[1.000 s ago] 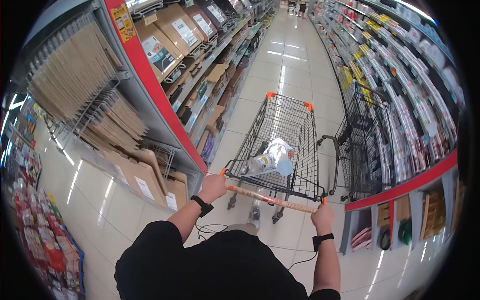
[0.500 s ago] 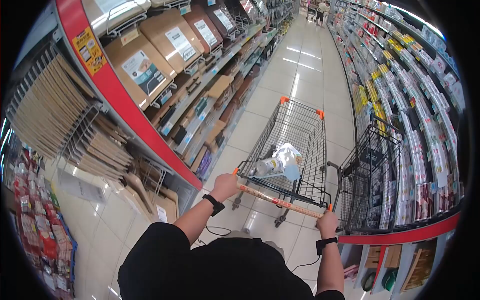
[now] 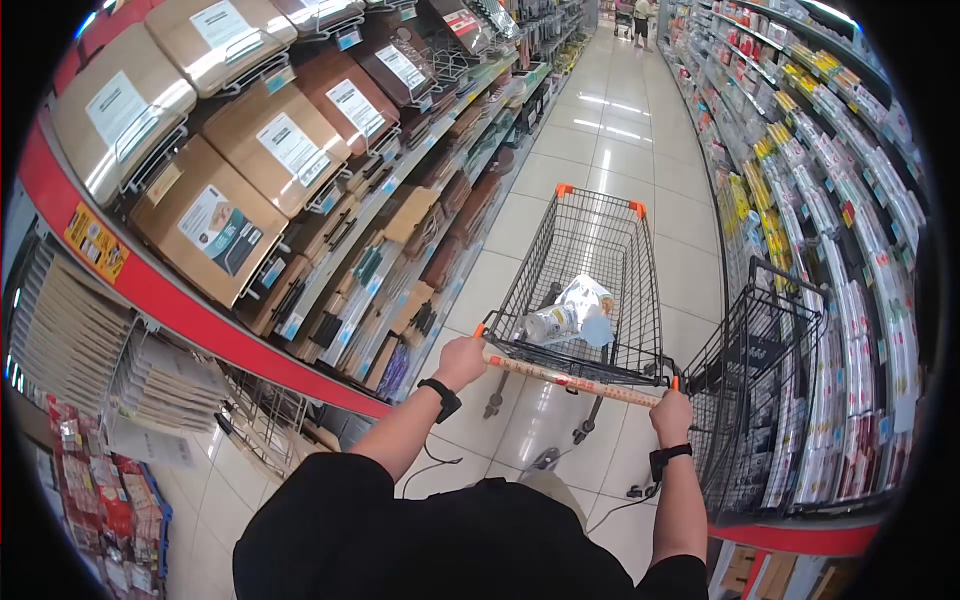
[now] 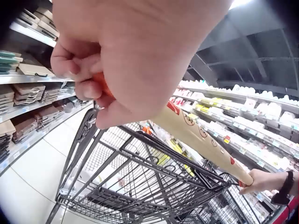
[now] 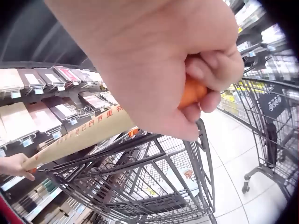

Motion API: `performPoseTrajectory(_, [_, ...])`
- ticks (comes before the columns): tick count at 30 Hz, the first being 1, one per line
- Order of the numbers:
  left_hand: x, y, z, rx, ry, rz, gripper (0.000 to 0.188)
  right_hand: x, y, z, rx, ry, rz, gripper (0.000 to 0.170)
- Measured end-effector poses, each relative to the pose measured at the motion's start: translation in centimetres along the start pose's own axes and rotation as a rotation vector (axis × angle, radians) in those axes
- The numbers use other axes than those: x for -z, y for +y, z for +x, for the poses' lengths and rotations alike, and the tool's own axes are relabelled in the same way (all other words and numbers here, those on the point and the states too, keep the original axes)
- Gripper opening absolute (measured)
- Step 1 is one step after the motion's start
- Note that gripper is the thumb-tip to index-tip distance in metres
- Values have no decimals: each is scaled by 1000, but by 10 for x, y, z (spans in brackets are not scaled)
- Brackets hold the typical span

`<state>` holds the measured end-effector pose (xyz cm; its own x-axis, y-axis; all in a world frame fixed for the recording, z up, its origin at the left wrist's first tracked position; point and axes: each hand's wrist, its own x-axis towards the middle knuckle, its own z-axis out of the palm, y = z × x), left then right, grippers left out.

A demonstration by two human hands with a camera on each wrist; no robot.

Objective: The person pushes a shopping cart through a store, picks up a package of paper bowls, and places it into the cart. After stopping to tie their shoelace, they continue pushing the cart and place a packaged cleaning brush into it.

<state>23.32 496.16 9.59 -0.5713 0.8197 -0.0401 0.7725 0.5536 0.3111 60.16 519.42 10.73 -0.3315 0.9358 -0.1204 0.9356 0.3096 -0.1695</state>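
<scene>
A black wire shopping cart (image 3: 600, 250) with orange corners stands in front of the body. Its long pale handle bar (image 3: 570, 381) has red print and orange ends. The left hand (image 3: 462, 363) grips the bar's left end, fingers curled round the orange part, as the left wrist view confirms. At the right end, the right hand (image 3: 671, 418) holds on the same way, its fingers wrapped over the orange grip (image 5: 192, 92). Inside the cart lie a clear container (image 3: 548, 323) and a shiny silver-and-blue package (image 3: 585, 300), apart from both hands.
Shelves of boards (image 3: 225, 220) line the left side, with a red edge strip. Packed shelves (image 3: 850, 260) run along the right. A second black cart (image 3: 760, 370) stands close by on the right. The tiled aisle (image 3: 560, 150) leads forward to a distant person (image 3: 642, 25).
The cart and both hands have moved forward along the aisle. The left shelf's boards and the second cart now appear nearer. Both hands keep their grip on the bar.
</scene>
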Motion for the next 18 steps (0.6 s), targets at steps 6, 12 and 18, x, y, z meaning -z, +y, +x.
performPoseTrajectory(6, [-5, 21, 94, 78, 15, 23, 12, 6, -7, 103, 21, 14, 26, 16])
performPoseTrajectory(12, [-8, 37, 180, 77, 67, -6, 10, 2, -9, 202, 86, 18, 4, 14])
performPoseTrajectory(18, [-7, 52, 267, 63, 17, -11, 10, 15, -22, 281, 64, 31, 31, 8])
